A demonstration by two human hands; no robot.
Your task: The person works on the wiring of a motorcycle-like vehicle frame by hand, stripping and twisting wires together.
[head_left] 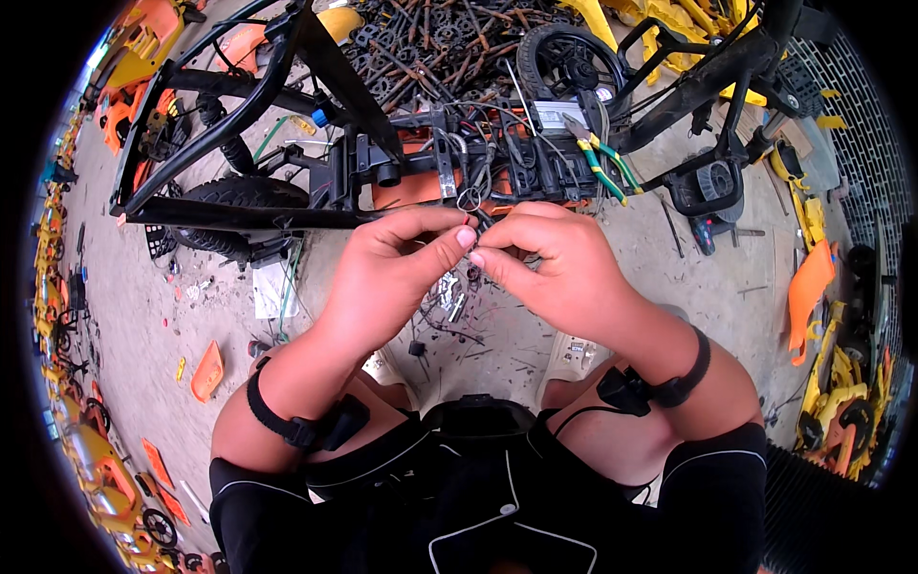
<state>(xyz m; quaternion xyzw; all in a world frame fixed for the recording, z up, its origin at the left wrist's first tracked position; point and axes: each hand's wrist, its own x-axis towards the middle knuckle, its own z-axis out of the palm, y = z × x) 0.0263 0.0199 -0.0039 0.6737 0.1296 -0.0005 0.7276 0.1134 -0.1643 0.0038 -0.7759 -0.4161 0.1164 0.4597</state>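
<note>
My left hand and my right hand meet thumb to thumb in the middle of the view, both pinching thin wires that run from the black vehicle frame just beyond them. A small metal ring hangs among the wires right above my fingertips. Pliers with green handles lie on the frame to the upper right of my right hand. Black straps with small devices sit on both my wrists.
A black tyre lies left of the frame, and a small wheel sits behind it. Orange and yellow plastic body panels ring the concrete floor. A heap of rusty metal scraps is at the top. Small parts litter the floor below my hands.
</note>
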